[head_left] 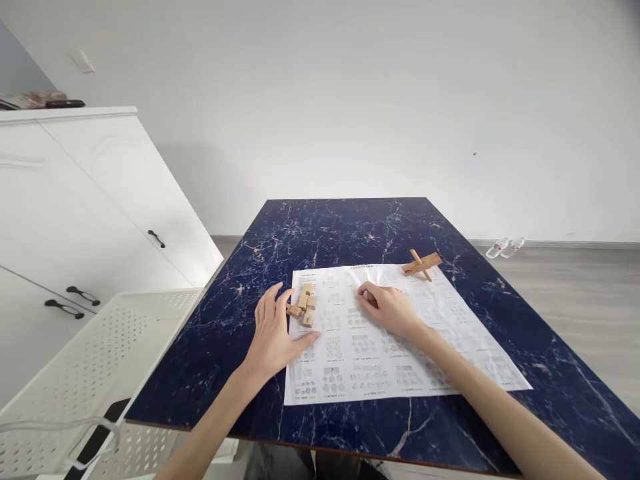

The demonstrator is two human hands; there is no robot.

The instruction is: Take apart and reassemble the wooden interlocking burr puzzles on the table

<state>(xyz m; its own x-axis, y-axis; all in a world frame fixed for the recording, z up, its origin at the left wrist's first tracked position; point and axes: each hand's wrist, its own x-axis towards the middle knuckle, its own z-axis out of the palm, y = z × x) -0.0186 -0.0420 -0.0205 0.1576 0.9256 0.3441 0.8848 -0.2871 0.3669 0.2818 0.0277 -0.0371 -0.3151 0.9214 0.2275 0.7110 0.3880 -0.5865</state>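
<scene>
A small cluster of light wooden puzzle blocks (pixel 304 303) lies on the left part of a printed instruction sheet (pixel 345 393). My left hand (pixel 273 337) curves around the cluster from the left, thumb and fingers spread apart. Its fingertips are close to the blocks; whether they touch I cannot tell. Over the upper middle of the sheet, my right hand (pixel 390 308) rests with its fingers curled in. What it may hold is hidden by the fingers. At the sheet's top right corner lies a wooden stand-like piece (pixel 423 265), a flat board crossed by a stick.
The sheet lies on a dark blue marbled table (pixel 320 230). To the left are a white cabinet (pixel 100 200) with black handles and a white perforated shelf (pixel 125 333) with a pale cable (pixel 60 425). Clear slippers (pixel 505 247) stand on the floor by the wall.
</scene>
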